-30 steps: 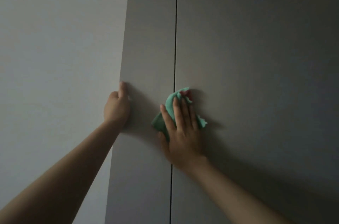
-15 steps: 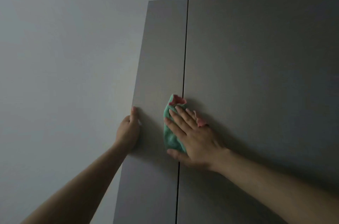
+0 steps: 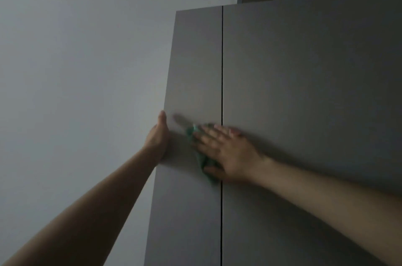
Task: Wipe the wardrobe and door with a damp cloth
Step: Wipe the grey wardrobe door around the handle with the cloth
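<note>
Right hand (image 3: 228, 152) is lying flat with fingers straight and spread, pressing a green cloth (image 3: 201, 156) against the narrow left panel (image 3: 191, 69) of the grey wardrobe, just beside the dark seam (image 3: 222, 69) between its 2 panels. Left hand (image 3: 157, 137) is gripping that panel's outer edge, thumb pointing up, beside the pale wall (image 3: 87, 69).

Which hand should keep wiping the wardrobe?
The right hand, probably: its flat fingers already press the green cloth against the narrow panel. The left hand only holds that panel's edge.
</note>
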Demonstrator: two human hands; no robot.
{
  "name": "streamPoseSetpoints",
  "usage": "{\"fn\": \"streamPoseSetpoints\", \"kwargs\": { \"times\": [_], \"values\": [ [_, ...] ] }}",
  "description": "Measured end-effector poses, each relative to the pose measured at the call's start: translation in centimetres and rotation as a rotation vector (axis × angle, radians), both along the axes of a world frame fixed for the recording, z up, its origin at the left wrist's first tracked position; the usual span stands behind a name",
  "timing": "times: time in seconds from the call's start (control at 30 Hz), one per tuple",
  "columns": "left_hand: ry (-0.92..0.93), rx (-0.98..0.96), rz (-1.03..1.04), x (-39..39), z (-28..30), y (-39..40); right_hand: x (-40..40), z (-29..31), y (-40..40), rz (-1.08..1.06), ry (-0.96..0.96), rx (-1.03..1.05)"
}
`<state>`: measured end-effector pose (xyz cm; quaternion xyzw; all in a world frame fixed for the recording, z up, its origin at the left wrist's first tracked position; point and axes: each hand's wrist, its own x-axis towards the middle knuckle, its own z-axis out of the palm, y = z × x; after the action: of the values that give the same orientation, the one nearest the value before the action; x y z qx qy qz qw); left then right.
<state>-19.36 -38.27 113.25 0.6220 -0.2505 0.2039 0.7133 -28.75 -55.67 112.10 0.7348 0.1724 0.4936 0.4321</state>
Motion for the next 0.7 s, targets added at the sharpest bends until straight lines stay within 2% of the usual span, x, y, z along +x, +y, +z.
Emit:
{"fn": "streamPoseSetpoints", "kwargs": {
  "times": [0.07, 0.13, 0.2, 0.33, 0.4, 0.47, 0.53, 0.6, 0.67, 0.7],
  "values": [
    [-0.007, 0.039, 0.034, 0.2, 0.9, -0.7, 0.4, 5.0, -0.6, -0.01, -0.158, 0.124],
    [-0.04, 0.071, 0.159, 0.7, 0.6, -1.3, -0.2, 9.4, -0.1, -0.057, -0.244, 0.335],
    [-0.071, 0.064, 0.232, 1.0, 0.2, -1.5, 0.6, 9.9, 1.3, -0.068, -0.279, 0.436],
    [-0.121, 0.063, 0.285, 1.5, 0.2, -1.7, 3.5, 3.3, 2.7, 0.0, -0.1, 0.17],
    [-0.143, 0.062, 0.308, 1.5, 0.0, -2.0, 2.6, 3.9, 2.1, -0.05, -0.032, 0.122],
    [-0.153, 0.073, 0.325, 1.7, -0.1, -2.2, 1.7, 8.5, 1.1, -0.083, -0.125, 0.23],
    [-0.15, 0.074, 0.326, 2.0, -0.1, -2.2, 0.7, 13.7, 0.3, -0.136, -0.236, 0.448],
    [-0.154, 0.076, 0.328, 2.2, -0.1, -2.2, 0.5, 16.3, 0.4, -0.153, -0.338, 0.553],
    [-0.158, 0.08, 0.333, 2.5, 0.1, -2.2, 1.6, 15.0, 1.8, -0.156, -0.303, 0.48],
    [-0.162, 0.085, 0.335, 2.6, 0.2, -2.2, 2.2, 13.0, 2.4, -0.156, -0.242, 0.36]
  ]
}}
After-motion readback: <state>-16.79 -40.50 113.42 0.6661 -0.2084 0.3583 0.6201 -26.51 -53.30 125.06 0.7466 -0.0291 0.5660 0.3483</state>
